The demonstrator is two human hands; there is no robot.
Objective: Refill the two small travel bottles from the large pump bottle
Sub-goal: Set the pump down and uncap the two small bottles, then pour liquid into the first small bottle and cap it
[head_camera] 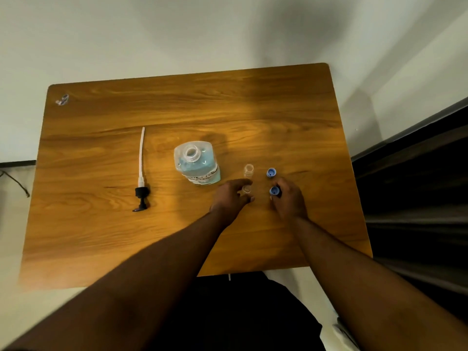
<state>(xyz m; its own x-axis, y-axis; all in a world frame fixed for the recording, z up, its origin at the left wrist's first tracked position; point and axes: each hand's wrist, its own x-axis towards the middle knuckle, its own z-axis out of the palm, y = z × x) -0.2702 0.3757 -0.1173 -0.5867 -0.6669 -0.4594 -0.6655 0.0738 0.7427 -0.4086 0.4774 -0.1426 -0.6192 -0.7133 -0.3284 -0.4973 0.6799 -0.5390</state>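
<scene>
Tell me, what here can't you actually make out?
Head view only:
- Near small bottle: body hidden by the left hand.
- Large bottle: label too blurred to read.
- Small item at the table's far corner: too small to identify.
- Far small bottle: fill level unclear.

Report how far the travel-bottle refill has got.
Done: pump lies on the table, large bottle open; far small bottle uncapped, its blue cap beside it. In hand: left hand holds near small bottle, right hand its cap. Left: filling both, recapping.
</scene>
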